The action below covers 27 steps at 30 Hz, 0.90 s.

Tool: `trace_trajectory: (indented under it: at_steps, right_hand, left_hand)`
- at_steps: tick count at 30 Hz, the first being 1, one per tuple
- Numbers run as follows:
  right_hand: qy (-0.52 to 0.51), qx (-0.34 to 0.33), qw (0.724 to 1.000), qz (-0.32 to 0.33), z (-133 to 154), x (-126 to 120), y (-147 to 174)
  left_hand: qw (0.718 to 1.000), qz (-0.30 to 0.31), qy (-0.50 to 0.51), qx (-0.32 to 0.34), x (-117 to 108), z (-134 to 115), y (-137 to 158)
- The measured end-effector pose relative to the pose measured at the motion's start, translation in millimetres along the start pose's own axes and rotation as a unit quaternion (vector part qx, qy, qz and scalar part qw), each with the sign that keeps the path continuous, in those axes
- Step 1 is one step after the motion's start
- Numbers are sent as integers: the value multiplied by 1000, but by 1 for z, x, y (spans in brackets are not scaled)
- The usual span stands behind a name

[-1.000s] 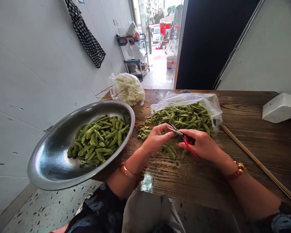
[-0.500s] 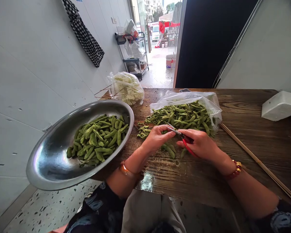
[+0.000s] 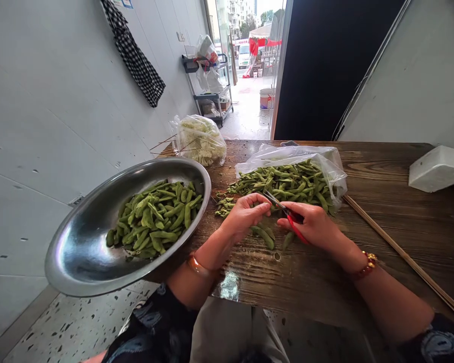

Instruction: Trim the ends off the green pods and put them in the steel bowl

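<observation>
My right hand (image 3: 313, 222) is closed around red-handled scissors (image 3: 295, 227), their blades pointing up and left beside my left fingertips. My left hand (image 3: 247, 213) is pinched, with a green edamame pod mostly hidden in the fingers. Under and between the hands, a few loose pods (image 3: 264, 236) lie on the wooden table (image 3: 257, 275). Just beyond, a heap of edamame pods (image 3: 283, 179) spills from a clear plastic bag (image 3: 327, 159). To the left, a tilted steel basin (image 3: 81, 254) holds a pile of edamame pods (image 3: 151, 217).
A plastic bag of pale cauliflower (image 3: 202, 141) sits at the table's far left corner. Long thin wooden sticks (image 3: 401, 249) lie along the right side, near a white foam box (image 3: 439, 169). Past the table, a trolley (image 3: 210, 93) stands by the glass doorway.
The scissor tips have shifted slightly up and away from my left thumb. My left fingers have curled in a little more. The whole view has moved slightly with my head.
</observation>
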State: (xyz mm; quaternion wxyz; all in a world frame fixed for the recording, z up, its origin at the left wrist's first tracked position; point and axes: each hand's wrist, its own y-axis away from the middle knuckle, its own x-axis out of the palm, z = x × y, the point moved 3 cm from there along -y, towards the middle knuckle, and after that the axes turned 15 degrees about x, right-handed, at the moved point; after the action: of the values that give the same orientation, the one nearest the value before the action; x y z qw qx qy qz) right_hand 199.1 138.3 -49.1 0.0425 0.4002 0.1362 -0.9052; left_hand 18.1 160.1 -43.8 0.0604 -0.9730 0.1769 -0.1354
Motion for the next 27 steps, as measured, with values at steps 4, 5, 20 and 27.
trace_trajectory:
  at_steps: [4, 5, 20, 27]
  right_hand:
    - [5, 1, 1000, -18, -5, 1, -2]
    - [8, -2, 1000, -15, -4, 1, -2]
    - [2, -24, 1000, 8, 2, 6, 2]
    - [13, -31, 999, 13, 8, 2, 3]
  left_hand:
    - [999, -18, 45, -3, -3, 0, -1]
    - [998, -18, 52, -3, -3, 0, -2]
    - [998, 29, 49, -12, 5, 1, 2]
    - [998, 33, 50, -8, 3, 2, 0]
